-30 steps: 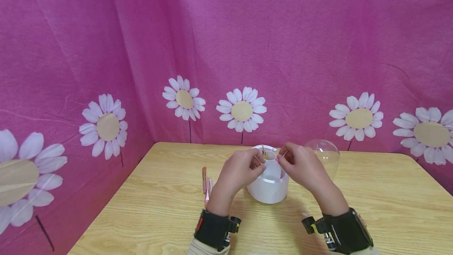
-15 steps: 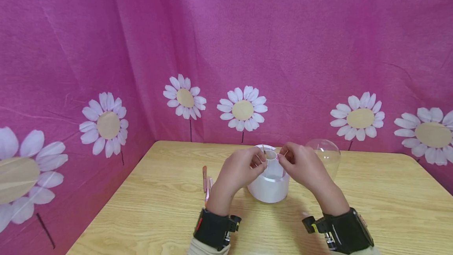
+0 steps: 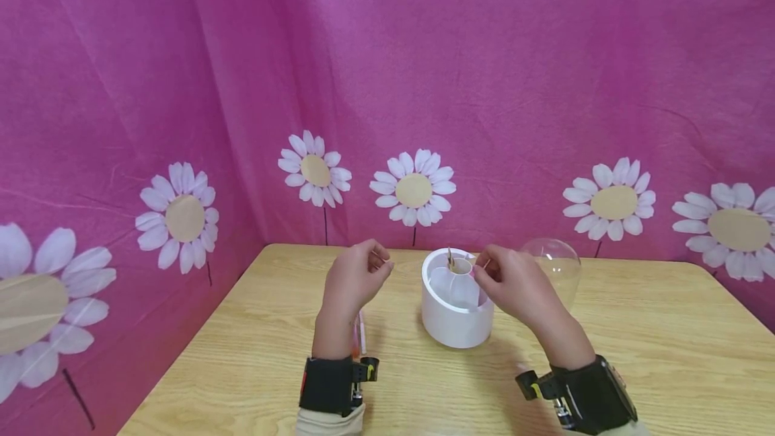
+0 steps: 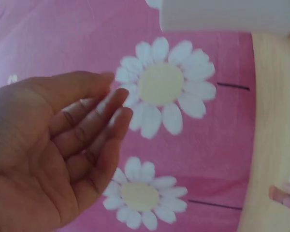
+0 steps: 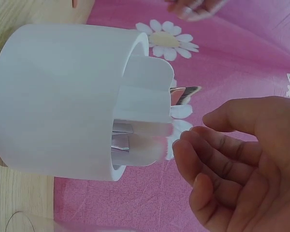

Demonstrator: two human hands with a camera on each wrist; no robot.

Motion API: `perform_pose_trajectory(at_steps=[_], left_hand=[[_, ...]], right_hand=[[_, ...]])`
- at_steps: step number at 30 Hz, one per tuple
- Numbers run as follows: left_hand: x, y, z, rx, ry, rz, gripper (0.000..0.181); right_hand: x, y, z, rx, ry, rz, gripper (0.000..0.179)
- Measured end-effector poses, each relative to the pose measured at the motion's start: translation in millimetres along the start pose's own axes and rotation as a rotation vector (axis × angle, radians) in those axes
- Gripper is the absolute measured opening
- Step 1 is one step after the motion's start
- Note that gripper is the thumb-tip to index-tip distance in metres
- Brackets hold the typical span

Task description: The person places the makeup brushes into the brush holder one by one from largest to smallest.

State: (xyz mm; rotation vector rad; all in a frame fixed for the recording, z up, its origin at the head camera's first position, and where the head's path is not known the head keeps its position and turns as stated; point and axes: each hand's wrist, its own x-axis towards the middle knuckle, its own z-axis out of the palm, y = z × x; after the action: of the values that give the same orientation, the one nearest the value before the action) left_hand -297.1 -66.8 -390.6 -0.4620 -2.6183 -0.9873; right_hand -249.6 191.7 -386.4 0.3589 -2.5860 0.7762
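A white round makeup brush holder [image 3: 457, 321] with a scalloped insert stands on the table. In the right wrist view, a dark-tipped makeup brush [image 5: 188, 94] pokes out behind the insert, and a pale, pink-tipped brush [image 5: 144, 147] with a silvery ferrule sits on its near side. My right hand [image 3: 514, 281] is at the holder's right rim, fingers loosely bent near the pink tip; nothing shows between thumb and fingers. To the holder's left, my left hand [image 3: 356, 278] hovers over the table, fingers relaxed and holding nothing.
A clear dome cover [image 3: 560, 268] stands behind my right hand. More brushes [image 3: 360, 335] lie on the wooden table [image 3: 260, 355], partly hidden by my left forearm. A pink cloth backdrop [image 3: 514, 86] with daisies rises behind the table.
My left hand has moved away from the holder to the left, now covering part of the brushes on the table. My right hand has stayed nearly in place by the rim.
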Motion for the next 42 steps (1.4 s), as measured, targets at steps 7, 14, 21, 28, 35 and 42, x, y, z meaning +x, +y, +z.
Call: perform_pose_trajectory(at_steps=[7,14,21,28,35,42], left_hand=[[-1.4,-30.3,-1.0,0.032,-0.033,-0.188,0.011],[-4.3,-53.8,3.0,0.037,-0.044,-0.340,0.011],[-10.0,-73.8,3.8,0.086,-0.064,-0.421,0.011],[-12.7,-85.8,8.4,0.082,-0.109,-0.465,0.013],[-11.7,-89.0,16.6,0.051,-0.162,-0.478,0.011],[-11.4,-92.2,22.8,0.086,-0.185,-0.481,0.013]], right_hand=[[0.1,0,1,-0.002,0.003,-0.004,0.006],[-0.6,-1,1,0.006,0.000,-0.004,0.006],[-0.8,-1,1,0.008,0.002,-0.007,0.006],[-0.8,-1,1,0.007,0.002,-0.019,0.007],[-0.3,0,2,0.006,0.002,-0.024,0.007],[1.0,1,3,0.003,-0.021,0.001,0.007]])
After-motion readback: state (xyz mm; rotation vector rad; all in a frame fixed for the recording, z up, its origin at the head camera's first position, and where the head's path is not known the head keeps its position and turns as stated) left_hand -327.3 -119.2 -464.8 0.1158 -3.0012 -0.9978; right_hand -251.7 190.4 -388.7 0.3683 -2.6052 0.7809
